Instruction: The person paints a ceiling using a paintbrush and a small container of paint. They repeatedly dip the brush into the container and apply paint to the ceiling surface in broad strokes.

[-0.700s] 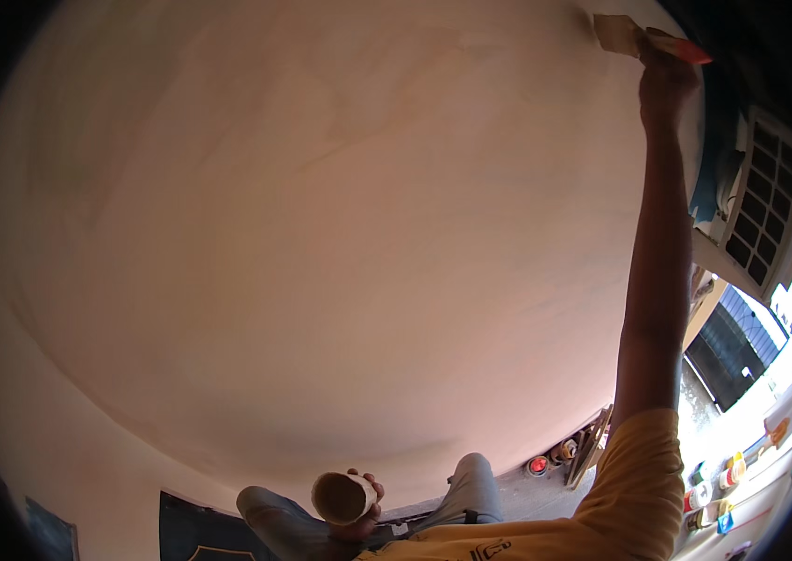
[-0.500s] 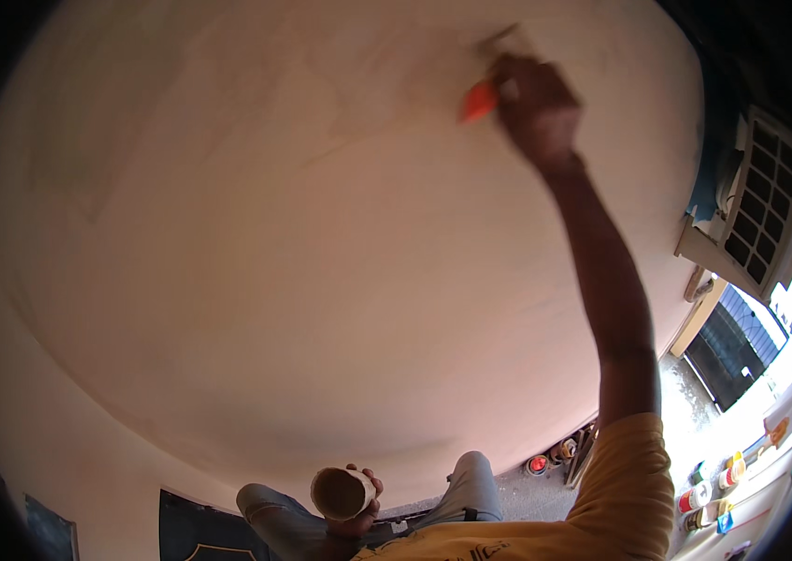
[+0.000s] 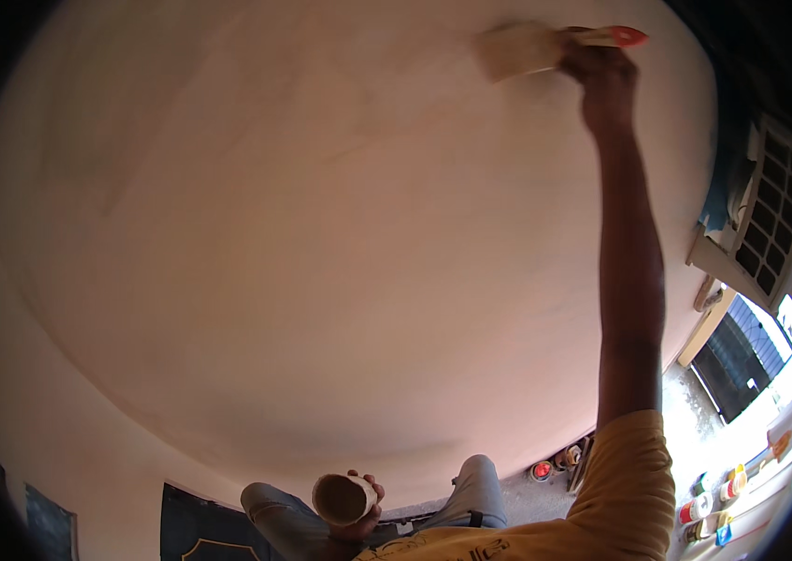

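My right hand [image 3: 601, 79] is raised high against a wide pinkish wall [image 3: 302, 262] and grips a paintbrush [image 3: 545, 45] with a red-orange handle. Its broad pale bristles press on the wall to the left of my hand. My right arm stretches up from a yellow sleeve [image 3: 634, 467]. Low in the view, my left hand [image 3: 358, 519] holds a small round cup [image 3: 342, 497], its open mouth facing the camera. My legs in grey-blue trousers [image 3: 470, 491] show below the cup.
A white louvred window shutter [image 3: 770, 224] hangs open at the right with a blue cloth above it. A dark doorway [image 3: 742, 360] lies below it. Several small cans and bottles [image 3: 709, 505] stand on the floor at the lower right. Dark panels [image 3: 199, 528] sit at the wall's base.
My right hand swept the brush from the upper right down toward the middle, then back up and to the right. The cup in my left hand stayed put.
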A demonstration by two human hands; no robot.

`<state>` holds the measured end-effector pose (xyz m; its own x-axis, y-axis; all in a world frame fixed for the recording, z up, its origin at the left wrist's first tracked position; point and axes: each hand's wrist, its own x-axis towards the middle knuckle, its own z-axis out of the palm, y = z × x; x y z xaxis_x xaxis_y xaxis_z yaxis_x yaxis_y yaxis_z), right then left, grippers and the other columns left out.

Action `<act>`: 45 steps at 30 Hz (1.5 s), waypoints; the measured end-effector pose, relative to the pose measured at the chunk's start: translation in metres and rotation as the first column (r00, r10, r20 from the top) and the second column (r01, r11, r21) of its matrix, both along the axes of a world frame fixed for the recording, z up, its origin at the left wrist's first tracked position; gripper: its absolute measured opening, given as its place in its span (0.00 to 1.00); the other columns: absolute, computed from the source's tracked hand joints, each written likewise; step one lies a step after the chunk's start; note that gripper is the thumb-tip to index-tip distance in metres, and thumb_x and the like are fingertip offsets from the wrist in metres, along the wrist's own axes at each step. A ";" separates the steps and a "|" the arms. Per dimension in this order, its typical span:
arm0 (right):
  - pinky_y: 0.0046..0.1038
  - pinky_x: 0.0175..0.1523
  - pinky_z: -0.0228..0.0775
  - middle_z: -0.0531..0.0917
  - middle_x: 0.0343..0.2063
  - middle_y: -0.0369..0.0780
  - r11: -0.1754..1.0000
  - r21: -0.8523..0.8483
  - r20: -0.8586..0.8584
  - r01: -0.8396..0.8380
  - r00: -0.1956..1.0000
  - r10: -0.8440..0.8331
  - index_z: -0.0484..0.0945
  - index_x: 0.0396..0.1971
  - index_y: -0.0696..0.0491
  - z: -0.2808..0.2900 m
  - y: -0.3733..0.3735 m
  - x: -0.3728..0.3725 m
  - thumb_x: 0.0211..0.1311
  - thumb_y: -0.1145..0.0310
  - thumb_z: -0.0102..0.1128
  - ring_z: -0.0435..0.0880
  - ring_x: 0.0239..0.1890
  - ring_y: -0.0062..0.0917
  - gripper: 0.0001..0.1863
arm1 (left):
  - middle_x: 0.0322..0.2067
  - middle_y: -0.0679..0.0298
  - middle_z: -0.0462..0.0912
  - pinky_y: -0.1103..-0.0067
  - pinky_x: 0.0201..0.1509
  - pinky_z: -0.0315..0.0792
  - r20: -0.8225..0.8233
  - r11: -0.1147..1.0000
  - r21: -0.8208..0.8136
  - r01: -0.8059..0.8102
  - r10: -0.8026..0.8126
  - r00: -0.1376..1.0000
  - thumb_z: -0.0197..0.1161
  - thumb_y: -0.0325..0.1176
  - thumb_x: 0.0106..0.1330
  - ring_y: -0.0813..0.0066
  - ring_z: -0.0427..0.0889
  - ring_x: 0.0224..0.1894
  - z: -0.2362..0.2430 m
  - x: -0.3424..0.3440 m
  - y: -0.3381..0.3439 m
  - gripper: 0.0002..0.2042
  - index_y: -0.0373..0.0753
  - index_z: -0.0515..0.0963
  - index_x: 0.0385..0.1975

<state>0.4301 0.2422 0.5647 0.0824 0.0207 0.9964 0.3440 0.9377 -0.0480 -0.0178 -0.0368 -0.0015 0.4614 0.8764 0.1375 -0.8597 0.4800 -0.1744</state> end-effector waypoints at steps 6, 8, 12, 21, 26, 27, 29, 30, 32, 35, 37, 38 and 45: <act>0.29 0.41 0.81 0.87 0.35 0.37 0.713 0.241 -0.346 0.658 0.745 -0.571 0.86 0.42 0.49 0.059 -0.019 0.082 0.63 0.71 0.60 0.87 0.36 0.27 0.10 | 0.60 0.56 0.71 0.56 0.55 0.80 -0.019 1.000 0.006 0.004 -0.004 1.000 0.65 0.55 0.64 0.54 0.66 0.65 0.006 -0.021 0.016 0.28 0.48 0.72 0.60; 0.31 0.34 0.79 0.87 0.29 0.37 -0.184 0.382 -0.467 0.906 0.017 -0.884 0.86 0.38 0.45 0.062 -0.028 0.090 0.62 0.65 0.59 0.86 0.29 0.32 0.08 | 0.59 0.56 0.71 0.56 0.53 0.80 -0.041 1.000 -0.011 0.027 -0.027 0.999 0.64 0.55 0.64 0.54 0.67 0.65 0.005 -0.027 0.014 0.28 0.48 0.73 0.60; 0.34 0.35 0.77 0.84 0.33 0.38 0.444 0.565 -0.159 0.695 0.620 -0.768 0.83 0.36 0.47 -0.004 -0.006 -0.084 0.53 0.71 0.67 0.83 0.32 0.33 0.10 | 0.59 0.56 0.72 0.56 0.53 0.80 -0.061 0.999 -0.050 -0.017 0.014 0.998 0.64 0.55 0.65 0.55 0.67 0.65 -0.014 -0.019 0.017 0.27 0.48 0.73 0.60; 0.25 0.48 0.80 0.86 0.38 0.40 0.992 0.023 0.118 -0.123 0.986 0.120 0.81 0.41 0.61 -0.019 -0.040 -0.168 0.60 0.75 0.70 0.86 0.40 0.24 0.11 | 0.59 0.56 0.72 0.55 0.54 0.80 -0.022 0.998 -0.054 0.033 -0.034 0.999 0.63 0.55 0.66 0.54 0.68 0.65 0.005 -0.018 0.033 0.26 0.48 0.73 0.59; 0.28 0.49 0.83 0.86 0.40 0.42 0.971 -0.020 -0.073 -0.240 0.969 0.238 0.81 0.44 0.63 0.086 0.041 0.046 0.65 0.73 0.65 0.86 0.42 0.25 0.12 | 0.60 0.56 0.72 0.55 0.56 0.79 -0.030 1.000 0.006 0.024 -0.024 0.999 0.65 0.54 0.65 0.54 0.66 0.66 0.000 -0.019 0.028 0.27 0.48 0.73 0.60; 0.27 0.49 0.83 0.86 0.42 0.42 0.940 0.142 0.032 0.310 0.948 -0.317 0.81 0.46 0.62 0.094 0.036 0.086 0.65 0.72 0.64 0.86 0.42 0.25 0.12 | 0.60 0.56 0.71 0.55 0.57 0.78 -0.034 0.999 0.019 0.026 -0.026 0.999 0.65 0.54 0.65 0.54 0.66 0.66 0.000 -0.019 0.029 0.28 0.48 0.73 0.60; 0.25 0.49 0.82 0.86 0.45 0.43 0.558 0.224 -0.069 0.799 0.585 -0.808 0.82 0.48 0.60 0.121 0.020 0.200 0.64 0.70 0.65 0.87 0.42 0.27 0.15 | 0.60 0.57 0.71 0.56 0.58 0.78 -0.039 0.997 0.038 0.070 -0.069 0.997 0.66 0.53 0.64 0.56 0.66 0.66 -0.003 -0.022 0.040 0.27 0.49 0.73 0.60; 0.25 0.48 0.82 0.86 0.46 0.43 0.587 0.104 -0.192 0.803 0.595 -0.780 0.82 0.48 0.60 0.126 0.025 0.210 0.63 0.67 0.66 0.87 0.43 0.27 0.17 | 0.60 0.58 0.71 0.57 0.58 0.78 -0.043 0.997 0.036 0.063 -0.062 0.997 0.66 0.52 0.64 0.57 0.66 0.66 -0.003 -0.023 0.039 0.27 0.49 0.73 0.60; 0.27 0.47 0.81 0.87 0.45 0.43 0.718 -0.120 -0.461 0.686 0.602 -0.652 0.82 0.48 0.59 0.119 0.015 0.166 0.60 0.61 0.69 0.88 0.43 0.29 0.21 | 0.59 0.62 0.72 0.59 0.57 0.79 -0.059 0.999 0.025 0.021 -0.020 0.998 0.68 0.50 0.63 0.60 0.67 0.65 0.002 -0.023 0.024 0.25 0.51 0.75 0.59; 0.33 0.45 0.80 0.87 0.42 0.44 0.429 -0.345 -0.437 0.835 0.262 -0.861 0.83 0.46 0.59 0.116 0.001 0.124 0.57 0.50 0.69 0.88 0.42 0.30 0.27 | 0.59 0.62 0.73 0.59 0.57 0.80 -0.080 0.999 0.049 0.000 0.004 0.997 0.68 0.49 0.63 0.61 0.67 0.65 0.007 -0.021 0.024 0.25 0.51 0.75 0.58; 0.35 0.46 0.78 0.88 0.40 0.39 0.289 -0.325 -0.370 0.900 0.160 -0.915 0.85 0.45 0.48 0.124 0.010 0.097 0.57 0.43 0.65 0.88 0.41 0.30 0.26 | 0.58 0.63 0.73 0.59 0.56 0.80 -0.098 0.998 0.070 0.008 -0.001 0.995 0.68 0.49 0.63 0.61 0.67 0.65 0.010 -0.019 0.030 0.25 0.51 0.75 0.58; 0.37 0.46 0.78 0.88 0.39 0.37 0.211 -0.312 -0.342 0.926 0.098 -0.934 0.85 0.45 0.43 0.128 0.011 0.086 0.57 0.40 0.63 0.88 0.41 0.31 0.25 | 0.58 0.63 0.73 0.59 0.56 0.80 -0.110 0.997 0.081 0.018 -0.009 0.994 0.69 0.49 0.63 0.61 0.67 0.65 0.011 -0.019 0.034 0.25 0.51 0.75 0.58; 0.32 0.30 0.78 0.81 0.28 0.40 0.566 0.570 -0.143 0.596 0.750 -0.646 0.81 0.34 0.51 0.042 -0.025 -0.209 0.53 0.75 0.67 0.82 0.30 0.31 0.08 | 0.58 0.62 0.73 0.59 0.55 0.80 -0.118 1.000 0.007 0.006 -0.005 0.993 0.70 0.50 0.60 0.62 0.67 0.65 0.009 -0.018 0.027 0.26 0.51 0.76 0.57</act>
<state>0.2211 0.2168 0.6063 -0.2127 -0.5520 0.8063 0.8306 0.3325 0.4468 -0.0360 -0.0094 0.0078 0.4798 0.8729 0.0882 -0.8713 0.4859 -0.0688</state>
